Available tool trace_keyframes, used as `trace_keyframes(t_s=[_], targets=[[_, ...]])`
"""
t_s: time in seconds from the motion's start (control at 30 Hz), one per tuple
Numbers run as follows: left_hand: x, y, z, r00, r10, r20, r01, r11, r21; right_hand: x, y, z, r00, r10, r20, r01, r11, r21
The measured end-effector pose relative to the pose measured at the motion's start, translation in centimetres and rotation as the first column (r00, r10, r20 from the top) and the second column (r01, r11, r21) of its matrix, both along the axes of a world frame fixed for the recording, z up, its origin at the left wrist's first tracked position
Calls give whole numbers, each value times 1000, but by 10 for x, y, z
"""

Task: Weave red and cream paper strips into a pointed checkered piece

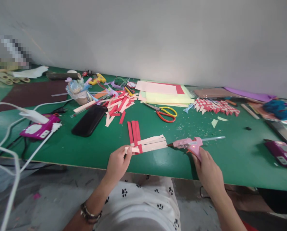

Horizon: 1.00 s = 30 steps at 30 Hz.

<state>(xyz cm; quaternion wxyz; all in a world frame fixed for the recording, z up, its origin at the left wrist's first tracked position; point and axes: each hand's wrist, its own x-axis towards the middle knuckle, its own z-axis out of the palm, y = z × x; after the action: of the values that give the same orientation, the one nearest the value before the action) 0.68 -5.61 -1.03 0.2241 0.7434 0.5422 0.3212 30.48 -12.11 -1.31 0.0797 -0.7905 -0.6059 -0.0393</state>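
The left hand is closed in a pinch on the near-left end of the woven paper strips, thumb and fingertips clamped over a cream strip end at the table's front edge. The weave is made of red strips lying front to back and cream strips crossing them left to right, flat on the green table, near the front edge, between the two hands. The right hand is wrapped shut around the handle of the pink glue gun; the gun is held low over the table, nozzle pointed left and sitting just beside the right ends of the cream strips, contact not resolvable. A clear glue stick is seen projecting from the gun's back, toward the right. Behind the weave, a loose pile of cut strips in red and cream is spread, with a black phone just left of it. Scissors with yellow and orange handles are laid further back to the right, in front of a stack of paper sheets. A finished red-and-white woven band is laid at right. A purple device with a white cable is placed at far left.
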Motion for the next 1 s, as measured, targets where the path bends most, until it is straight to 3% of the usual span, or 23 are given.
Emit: trace_keyframes(t_s=[0.23,0.4,0.5,0.57,0.6,0.67,0.7,0.77,0.9,1.0], targets=[[-1,0,-1,1000,-14,-2,14,1000,-3,21,4,-3,998,-22,-64,26,998,57],[-1,0,0,1000,-20,-19,20,999,35,46,27,0,982,-187,-31,188,981,40],[0,0,0,1000,-18,-25,19,999,41,41,42,9,972,-224,78,220,974,49],[0,-1,-1,999,-10,-32,12,998,55,23,49,19,970,-219,102,200,965,167],[0,-1,-1,999,-5,-40,7,998,64,10,51,24,982,-176,67,156,959,236],[0,-1,-2,998,-1,-60,6,996,84,-24,54,35,988,127,-87,-95,947,306],[0,-2,-2,998,-2,-69,8,996,93,-43,54,40,939,290,-184,-227,926,302],[1,-2,-2,996,-23,-84,31,994,105,-83,54,45,802,485,-349,-425,874,237],[1,-3,-1,990,-84,-112,98,988,123,-140,57,43,684,576,-447,-546,811,210],[2,-4,0,986,-91,-137,111,983,147,-148,62,40,667,557,-496,-513,825,237]])
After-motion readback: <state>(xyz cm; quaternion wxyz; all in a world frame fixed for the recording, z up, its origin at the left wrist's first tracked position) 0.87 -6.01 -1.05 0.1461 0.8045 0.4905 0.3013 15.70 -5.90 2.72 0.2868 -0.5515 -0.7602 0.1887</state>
